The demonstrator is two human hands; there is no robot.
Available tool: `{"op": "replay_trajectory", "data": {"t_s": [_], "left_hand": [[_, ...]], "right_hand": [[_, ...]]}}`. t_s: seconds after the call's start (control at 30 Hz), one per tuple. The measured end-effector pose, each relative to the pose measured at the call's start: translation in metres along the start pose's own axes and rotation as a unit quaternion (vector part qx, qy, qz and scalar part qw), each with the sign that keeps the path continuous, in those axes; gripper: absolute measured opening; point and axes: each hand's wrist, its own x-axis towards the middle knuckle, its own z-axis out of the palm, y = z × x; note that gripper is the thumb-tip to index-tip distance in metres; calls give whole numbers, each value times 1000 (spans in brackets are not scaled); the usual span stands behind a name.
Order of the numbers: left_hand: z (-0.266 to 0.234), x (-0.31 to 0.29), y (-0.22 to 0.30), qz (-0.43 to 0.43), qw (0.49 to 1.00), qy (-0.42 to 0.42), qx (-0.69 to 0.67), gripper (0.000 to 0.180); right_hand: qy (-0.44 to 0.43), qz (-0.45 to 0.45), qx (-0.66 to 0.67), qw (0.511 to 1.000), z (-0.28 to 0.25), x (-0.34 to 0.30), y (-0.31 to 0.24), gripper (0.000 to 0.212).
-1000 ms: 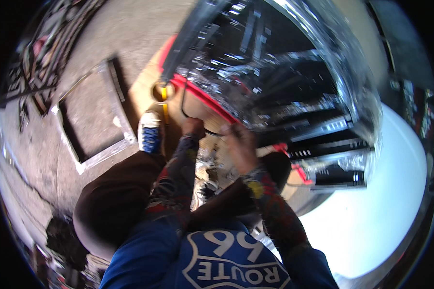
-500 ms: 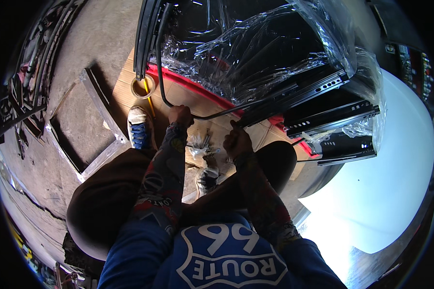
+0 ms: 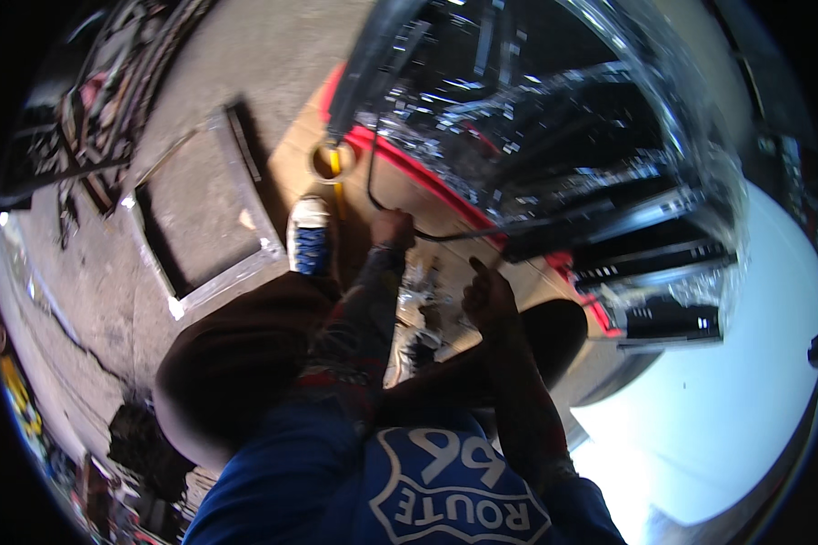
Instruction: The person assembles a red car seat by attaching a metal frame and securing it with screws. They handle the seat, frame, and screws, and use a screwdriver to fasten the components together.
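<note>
My left hand (image 3: 393,229) is closed around a thin, bendable black strip (image 3: 445,238). From there the strip curves up along the red-edged side of a large black piece wrapped in clear plastic (image 3: 527,118), and runs right toward its metal rails. My right hand (image 3: 488,295) is curled, one fingertip pointing up, just below the near end of a dark rail (image 3: 541,243); a small gap shows between them. Whether anything small is inside those fingers is hidden. Below my hands lies a clear plastic bag with small metal parts (image 3: 420,286), blurred.
Cardboard (image 3: 304,136) lies under the wrapped piece. A tape roll (image 3: 331,163) and a yellow pencil-like stick (image 3: 340,195) rest beside my shoe (image 3: 311,241). Left of them is a metal frame (image 3: 265,227) on the concrete floor. A large pale blue-white curved panel (image 3: 700,409) stands at right.
The whole view has swung, so the scene sits farther right and lower, with blur. My left hand keeps its hold on the strip. My right hand has come slightly away from the rail's end.
</note>
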Motion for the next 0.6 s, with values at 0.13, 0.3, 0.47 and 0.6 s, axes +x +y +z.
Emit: {"op": "replay_trajectory", "data": {"t_s": [0.13, 0.3, 0.47, 0.6], "left_hand": [[-29, -28, 19, -188, 904, 102, -371, 49], [-71, -50, 24, -435, 749, 272, -420, 56], [-135, -12, -27, -287, 688, 472, -471, 53], [-164, 3, -41, -142, 577, 216, -775, 37]], "right_hand": [[-8, 19, -213, 977, 40, 0, 14, 33], [43, -11, -317, 947, 88, 39, 18, 42], [79, -510, -700, 494, 84, 92, 38, 41], [124, -330, -838, 416, 70, 100, 50, 36]]}}
